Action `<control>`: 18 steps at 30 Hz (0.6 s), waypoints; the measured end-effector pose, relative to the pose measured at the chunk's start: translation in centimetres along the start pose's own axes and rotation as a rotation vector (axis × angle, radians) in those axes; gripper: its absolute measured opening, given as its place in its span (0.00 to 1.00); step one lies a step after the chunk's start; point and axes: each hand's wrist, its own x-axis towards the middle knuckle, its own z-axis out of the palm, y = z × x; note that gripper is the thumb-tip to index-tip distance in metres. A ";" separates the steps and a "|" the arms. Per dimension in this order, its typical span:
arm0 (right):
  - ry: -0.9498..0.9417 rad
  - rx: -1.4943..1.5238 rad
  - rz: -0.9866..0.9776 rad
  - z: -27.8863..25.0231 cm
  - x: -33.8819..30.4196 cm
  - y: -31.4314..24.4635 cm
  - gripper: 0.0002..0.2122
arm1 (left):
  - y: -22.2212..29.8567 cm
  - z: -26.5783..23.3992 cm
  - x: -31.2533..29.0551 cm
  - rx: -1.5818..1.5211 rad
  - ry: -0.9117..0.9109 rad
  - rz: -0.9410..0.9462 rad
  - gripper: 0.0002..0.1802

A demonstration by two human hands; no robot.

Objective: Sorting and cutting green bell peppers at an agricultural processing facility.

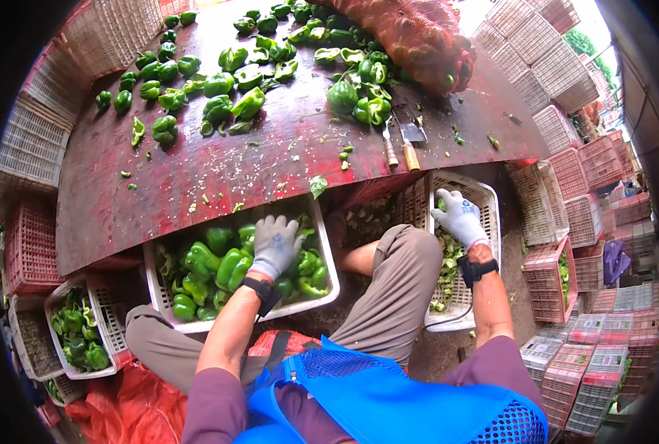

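My left hand (pixel 276 248), in a grey work glove, reaches into a white plastic crate (pixel 329 285) of green bell peppers (pixel 202 260). Its fingers are stretched and slightly apart, resting over the peppers. Over another white crate (pixel 494 222) at the right is my right hand (pixel 463 218), also gloved, its fingers curled. A bit of green pepper (pixel 441 203) shows at its fingertips. Beneath that hand, pepper cores and scraps (pixel 446 270) lie in the crate. On the dark red table (pixel 270 166) ahead are several whole and cut peppers (pixel 218 109).
A knife (pixel 390 148) and a wooden-handled blade tool (pixel 411 144) lie near the table's front edge. Behind them rests a red mesh sack (pixel 418 41). A small crate of peppers (pixel 81 333) stands at left. Stacked crates (pixel 559 274) line the right side.
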 end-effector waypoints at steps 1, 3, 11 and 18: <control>-0.022 0.010 -0.008 0.5 2.0 0.2 0.32 | -1.1 0.5 0.5 -0.040 0.006 -0.038 0.21; 0.038 0.212 -0.110 1.2 6.4 -0.9 0.32 | -1.4 0.7 2.2 -0.055 -0.037 -0.066 0.21; 0.304 0.369 -0.749 3.2 27.0 -27.3 0.29 | -5.6 2.8 3.4 -0.079 -0.060 -0.143 0.20; 0.269 0.108 -0.598 9.7 33.5 -27.9 0.25 | -6.3 5.1 5.5 -0.109 -0.042 -0.109 0.20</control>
